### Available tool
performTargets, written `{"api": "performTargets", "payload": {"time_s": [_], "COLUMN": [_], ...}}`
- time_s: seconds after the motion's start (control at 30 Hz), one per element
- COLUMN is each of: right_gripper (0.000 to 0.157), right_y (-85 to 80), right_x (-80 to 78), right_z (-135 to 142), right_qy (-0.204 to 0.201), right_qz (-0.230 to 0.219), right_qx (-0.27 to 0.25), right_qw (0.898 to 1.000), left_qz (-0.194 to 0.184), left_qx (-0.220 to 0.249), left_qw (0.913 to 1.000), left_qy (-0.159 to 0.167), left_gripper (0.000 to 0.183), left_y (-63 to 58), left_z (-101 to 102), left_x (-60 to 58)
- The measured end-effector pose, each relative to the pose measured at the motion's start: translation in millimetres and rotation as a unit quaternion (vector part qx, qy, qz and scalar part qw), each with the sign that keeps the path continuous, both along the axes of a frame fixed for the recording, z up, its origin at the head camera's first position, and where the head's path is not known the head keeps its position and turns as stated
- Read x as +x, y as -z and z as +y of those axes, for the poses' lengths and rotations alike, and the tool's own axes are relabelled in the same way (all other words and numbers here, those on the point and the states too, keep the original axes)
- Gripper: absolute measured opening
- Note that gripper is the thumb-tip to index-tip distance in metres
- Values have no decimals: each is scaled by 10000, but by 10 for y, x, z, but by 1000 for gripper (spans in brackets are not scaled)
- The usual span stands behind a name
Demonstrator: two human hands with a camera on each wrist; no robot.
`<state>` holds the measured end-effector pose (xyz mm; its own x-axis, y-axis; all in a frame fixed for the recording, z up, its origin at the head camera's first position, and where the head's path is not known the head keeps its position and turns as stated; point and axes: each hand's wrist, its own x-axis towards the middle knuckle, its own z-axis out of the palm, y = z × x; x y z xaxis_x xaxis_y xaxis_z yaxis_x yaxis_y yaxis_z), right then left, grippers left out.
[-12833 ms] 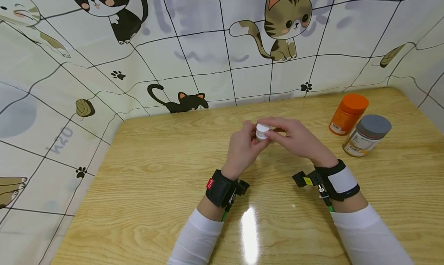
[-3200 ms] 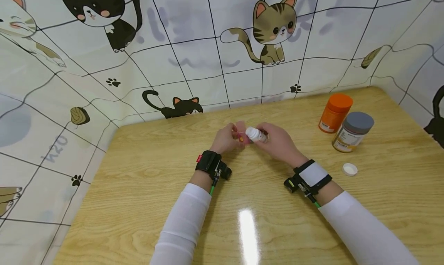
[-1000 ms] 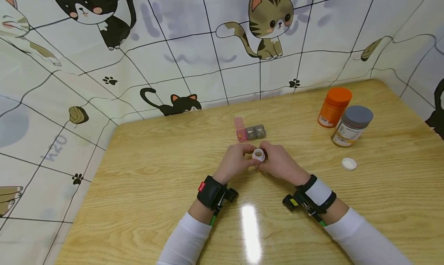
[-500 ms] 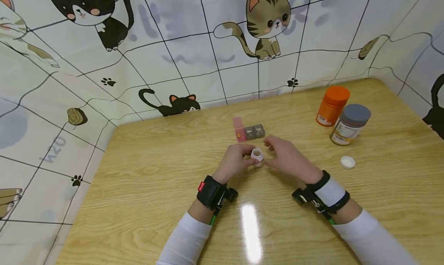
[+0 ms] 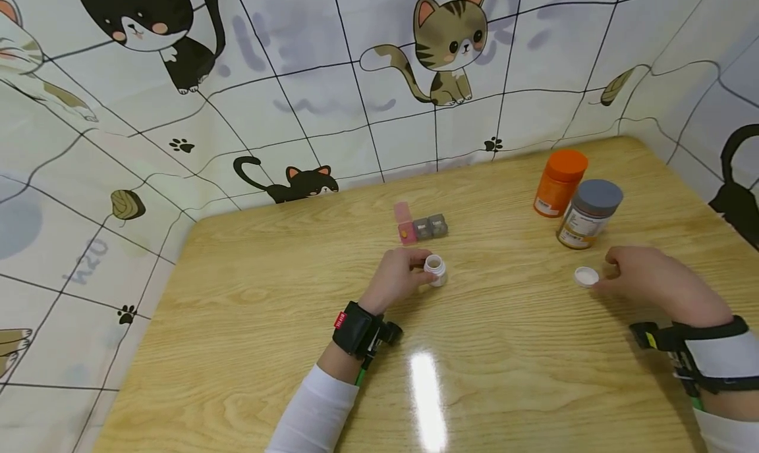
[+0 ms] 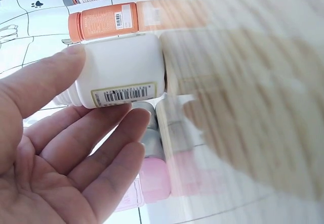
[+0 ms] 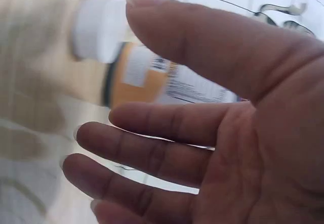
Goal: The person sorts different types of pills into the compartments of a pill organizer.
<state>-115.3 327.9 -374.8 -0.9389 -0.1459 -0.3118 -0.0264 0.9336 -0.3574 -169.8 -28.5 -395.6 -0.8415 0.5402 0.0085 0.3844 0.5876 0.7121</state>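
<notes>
My left hand point(image 5: 393, 278) pinches a small white pill bottle point(image 5: 437, 275) between thumb and fingers. The bottle is uncapped and upright, its base on the table; a barcode label shows in the left wrist view. Over to the right, my right hand point(image 5: 658, 283) reaches around the white cap point(image 5: 586, 277), thumb and fingers apart. The thumb tip is close by the cap point(image 7: 98, 27) in the right wrist view; contact is unclear. Behind the bottle lies a pill organizer point(image 5: 429, 227) with two grey lidded compartments and a pink one, lid up, a yellow-orange pill inside.
An orange bottle point(image 5: 560, 183) and a clear jar with a grey lid point(image 5: 590, 214) stand together at the back right of the wooden table point(image 5: 284, 321). A cat-printed sheet point(image 5: 332, 84) rises along the back and sides.
The white bottle came off and was tipped over the organizer earlier, then set upright before it. In the last second my right hand let go of the bottle and moved right to the cap.
</notes>
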Motion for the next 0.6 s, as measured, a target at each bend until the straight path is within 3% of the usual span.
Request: {"api": "performTargets", "payload": {"time_s": [0.17,0.4,0.5,0.6], "right_gripper": [58,23,21,23], "right_y": [114,126,95,65], "right_x": [-29,-39,-38,-39], "right_z": [-38,-104,-125,-197], "right_qy": [-113,-247,-173,-268], "right_qz": [111,453,569,1013], "right_qx": [93,73,33,-270], "right_qw": [9998,9986,9982,9941], "left_qz": [26,68,65,61], "left_qx": [5,-64,-75,-111], "left_qw": [10000,10000,10000,9999], "left_qy": [38,6,-1,-8], "left_gripper": [20,19,18,18], "left_y": [3,4,10,21], "left_z": [-10,-1,-2,2], "left_x": [0,-3,-7,-12]}}
